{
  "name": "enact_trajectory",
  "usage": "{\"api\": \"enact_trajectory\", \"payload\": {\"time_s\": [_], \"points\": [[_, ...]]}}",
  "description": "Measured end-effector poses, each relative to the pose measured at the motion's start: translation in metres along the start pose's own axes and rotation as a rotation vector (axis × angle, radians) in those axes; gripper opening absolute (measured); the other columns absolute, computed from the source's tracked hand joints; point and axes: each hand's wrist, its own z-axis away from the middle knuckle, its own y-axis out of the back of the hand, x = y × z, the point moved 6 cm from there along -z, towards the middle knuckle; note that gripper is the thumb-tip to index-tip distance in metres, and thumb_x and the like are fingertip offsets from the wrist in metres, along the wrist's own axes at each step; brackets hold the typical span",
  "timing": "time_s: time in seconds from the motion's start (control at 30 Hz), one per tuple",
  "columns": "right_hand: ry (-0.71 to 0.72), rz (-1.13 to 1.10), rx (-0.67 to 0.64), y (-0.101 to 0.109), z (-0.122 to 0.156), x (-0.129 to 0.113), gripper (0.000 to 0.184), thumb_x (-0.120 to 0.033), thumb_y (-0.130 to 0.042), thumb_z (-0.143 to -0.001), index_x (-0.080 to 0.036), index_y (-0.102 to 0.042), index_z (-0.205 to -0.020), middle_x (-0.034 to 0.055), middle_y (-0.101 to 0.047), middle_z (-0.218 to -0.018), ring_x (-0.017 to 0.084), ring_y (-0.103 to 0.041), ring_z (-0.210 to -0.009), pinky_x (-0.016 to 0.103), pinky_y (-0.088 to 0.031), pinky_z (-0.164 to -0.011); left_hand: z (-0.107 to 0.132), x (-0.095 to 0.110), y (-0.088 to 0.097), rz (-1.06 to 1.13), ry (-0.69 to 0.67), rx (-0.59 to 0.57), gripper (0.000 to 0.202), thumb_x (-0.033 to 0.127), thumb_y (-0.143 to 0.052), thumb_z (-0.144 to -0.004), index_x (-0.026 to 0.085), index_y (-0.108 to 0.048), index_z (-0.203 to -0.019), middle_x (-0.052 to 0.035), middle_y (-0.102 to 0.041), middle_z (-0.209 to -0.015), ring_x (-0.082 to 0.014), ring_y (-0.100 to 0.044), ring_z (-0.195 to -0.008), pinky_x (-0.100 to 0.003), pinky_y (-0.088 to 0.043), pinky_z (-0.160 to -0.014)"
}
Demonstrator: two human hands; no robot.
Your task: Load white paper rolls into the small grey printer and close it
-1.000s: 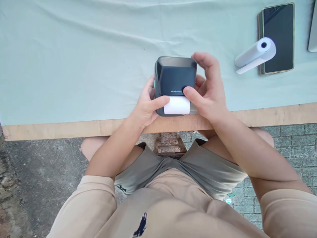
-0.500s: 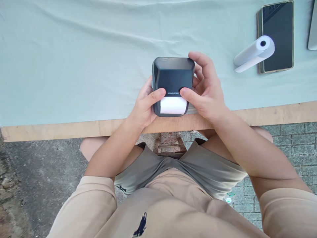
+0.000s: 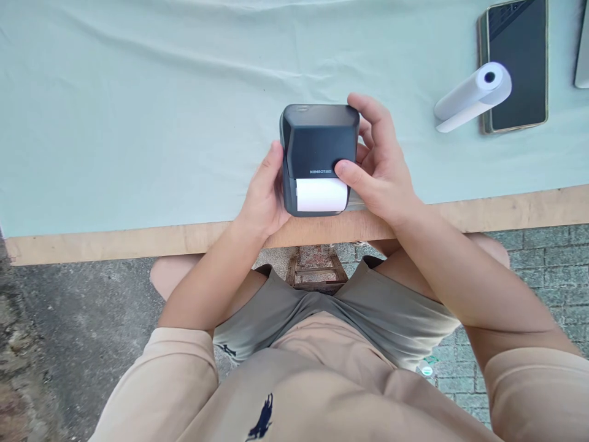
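Note:
A dark label printer with NIIMBOT lettering is held upright between both hands, above the table's near edge. White label paper shows at its lower front. My left hand grips the printer's left side, its thumb lying along that side and its other fingers hidden behind. My right hand holds the right side: the thumb presses the front just beside the lettering, and the index finger curls at the upper right corner.
To the right, a white paper roll with a loose end leans over a dark-screened phone. A grey object is cut off by the right edge. Pale green cloth covers the table, whose wooden edge runs in front of me.
My left thumb has moved off the printer's front, by the lettering, to its left side. The printer has shifted very slightly left. My right hand keeps its hold.

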Motion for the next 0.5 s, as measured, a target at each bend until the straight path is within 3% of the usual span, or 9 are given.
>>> {"api": "enact_trajectory", "payload": {"time_s": [0.1, 0.2, 0.33, 0.5], "points": [[0.042, -0.003, -0.009, 0.001, 0.0, -0.003, 0.067, -0.065, -0.056, -0.086, -0.036, -0.032, -0.142, 0.0041, -0.051, -0.135, 0.021, -0.058, -0.119, 0.034, -0.059, -0.085, -0.002, -0.002, 0.002, 0.026, -0.005, 0.038, 0.054, 0.066, -0.035, -0.091, 0.023, -0.064, -0.107, -0.006, -0.073, -0.11, -0.029, -0.054, -0.135, -0.047, -0.054, -0.104], [0.057, 0.009, -0.017, 0.004, 0.001, -0.003, 0.063, -0.067, -0.049, -0.09, -0.036, -0.034, -0.143, 0.0035, -0.055, -0.132, 0.021, -0.058, -0.12, 0.037, -0.057, -0.092, -0.004, -0.005, 0.006, 0.062, -0.013, 0.059, 0.049, 0.062, -0.037, -0.092, 0.024, -0.065, -0.105, -0.0043, -0.074, -0.106, -0.0274, -0.057, -0.131, -0.046, -0.055, -0.104], [0.033, -0.016, -0.016, 0.008, 0.002, 0.003, 0.062, -0.069, -0.046, -0.09, -0.038, -0.037, -0.142, 0.003, -0.057, -0.128, 0.02, -0.063, -0.108, 0.037, -0.059, -0.087, -0.007, -0.008, 0.01, 0.057, -0.011, 0.056, 0.046, 0.062, -0.041, -0.091, 0.025, -0.066, -0.099, -0.0036, -0.074, -0.106, -0.0263, -0.056, -0.134, -0.043, -0.055, -0.105], [0.058, -0.018, 0.015, 0.009, 0.001, 0.009, 0.052, -0.063, -0.043, -0.094, -0.038, -0.04, -0.14, 0.0, -0.064, -0.101, 0.015, -0.064, -0.084, 0.033, -0.058, -0.076, -0.007, -0.009, 0.011, 0.072, 0.007, 0.048, 0.048, 0.066, -0.045, -0.088, 0.025, -0.066, -0.099, -0.004, -0.074, -0.11, -0.0267, -0.056, -0.133, -0.041, -0.057, -0.102]]}}
